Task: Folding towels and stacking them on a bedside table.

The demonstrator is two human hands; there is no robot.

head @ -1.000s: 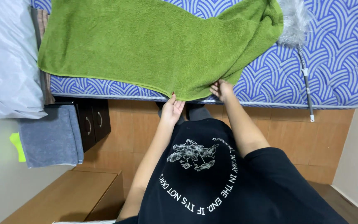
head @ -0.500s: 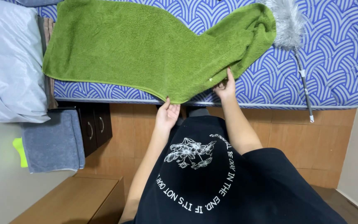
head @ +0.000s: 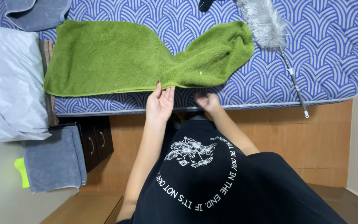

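Note:
A green towel (head: pixel 117 58) lies spread on the blue patterned mattress (head: pixel 324 49), flat on its left part and bunched into a fold at its right end (head: pixel 224 54). My left hand (head: pixel 160 103) rests flat at the towel's near edge, fingertips touching the hem. My right hand (head: pixel 207 101) sits just below that edge on the mattress side, fingers loosely curled and holding nothing. Both arms reach out from above my black printed shirt (head: pixel 212 178).
A grey feather duster (head: pixel 266 25) with a thin handle lies on the mattress to the right of the towel. A pale pillow (head: pixel 9 83) and grey cloth (head: pixel 34 12) lie at the left. A dark cabinet (head: pixel 94 143) with a grey towel (head: pixel 54 159) stands beside the wooden bed frame (head: pixel 311 137).
The towel's hanging edge has been moved up onto the mattress and lies flatter. My right hand has let go of it and both hands have shifted left.

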